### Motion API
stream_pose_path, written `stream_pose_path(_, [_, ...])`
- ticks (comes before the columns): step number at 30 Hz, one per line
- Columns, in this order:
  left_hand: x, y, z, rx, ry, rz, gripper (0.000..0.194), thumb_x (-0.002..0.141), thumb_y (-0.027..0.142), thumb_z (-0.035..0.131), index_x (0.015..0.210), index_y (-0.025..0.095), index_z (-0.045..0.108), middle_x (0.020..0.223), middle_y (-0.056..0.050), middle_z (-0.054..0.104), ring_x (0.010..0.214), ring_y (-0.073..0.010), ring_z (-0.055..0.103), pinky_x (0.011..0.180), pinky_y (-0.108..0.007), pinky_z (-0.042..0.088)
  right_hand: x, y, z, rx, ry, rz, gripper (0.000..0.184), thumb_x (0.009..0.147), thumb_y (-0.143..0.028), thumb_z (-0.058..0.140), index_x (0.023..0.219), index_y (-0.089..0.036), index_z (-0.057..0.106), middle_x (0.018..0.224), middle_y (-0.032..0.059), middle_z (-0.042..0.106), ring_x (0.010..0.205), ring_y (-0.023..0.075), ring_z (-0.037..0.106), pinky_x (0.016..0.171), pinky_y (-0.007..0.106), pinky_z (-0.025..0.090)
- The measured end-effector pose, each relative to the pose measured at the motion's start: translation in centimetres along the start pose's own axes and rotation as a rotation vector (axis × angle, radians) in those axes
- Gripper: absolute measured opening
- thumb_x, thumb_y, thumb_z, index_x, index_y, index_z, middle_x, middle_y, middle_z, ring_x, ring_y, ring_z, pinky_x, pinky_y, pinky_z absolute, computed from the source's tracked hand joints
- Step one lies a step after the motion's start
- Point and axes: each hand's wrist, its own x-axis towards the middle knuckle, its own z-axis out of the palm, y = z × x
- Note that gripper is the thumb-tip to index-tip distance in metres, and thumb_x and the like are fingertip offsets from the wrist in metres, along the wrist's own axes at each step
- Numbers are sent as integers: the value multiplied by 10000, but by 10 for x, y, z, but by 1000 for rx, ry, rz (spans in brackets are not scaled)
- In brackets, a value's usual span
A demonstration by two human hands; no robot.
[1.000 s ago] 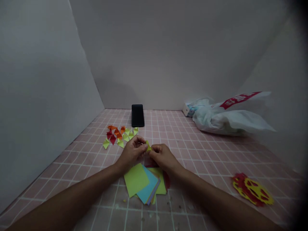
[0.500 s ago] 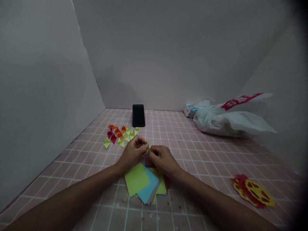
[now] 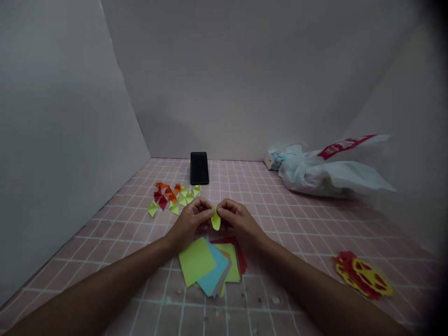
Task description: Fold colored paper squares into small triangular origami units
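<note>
Two forearms (image 3: 115,282) reach forward, converging; curled left hand (image 3: 191,221) and right hand (image 3: 241,224) both pinch one yellow paper (image 3: 216,222).

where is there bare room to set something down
The pink gridded surface looks bare between the phone and plastic bag, and from the right hand across to the red and yellow cutouts. Crowded: around the left hand, with folded paper pieces beyond and paper sheets nearer the wearer.

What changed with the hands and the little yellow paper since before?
The right hand moved a little up the picture, and the yellow paper now shows a longer flap pointing down. The left hand still holds it. The phone, folded pieces and sheets stayed put.
</note>
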Motion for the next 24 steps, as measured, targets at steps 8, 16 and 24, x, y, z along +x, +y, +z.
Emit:
stream_pose_path(8, [2,-3,-2,-26,-15,1,239,748,288,706,852,184,518,650,58,531,488,-45,459,473,-161,357,0,1,-1,-1,-15,-10,275,723,-380,684,725,-188,487,568,-49,517,464,71,452,451,197,346])
stream_pose_path(16, [1,-1,-1,-5,-22,-3,217,766,296,693,852,184,528,651,60,524,494,-45,459,473,-160,357,1,1,-2,-39,-19,-49,264,715,-377,687,734,-191,501,582,-48,523,477,76,452,456,206,348])
stream_pose_path(24, [2,-2,-2,18,-25,2,237,752,306,701,854,179,529,655,56,529,488,-44,455,471,-165,358,5,4,-4,-76,-22,-73,207,720,-322,669,722,-186,513,575,-52,511,476,77,454,448,204,335])
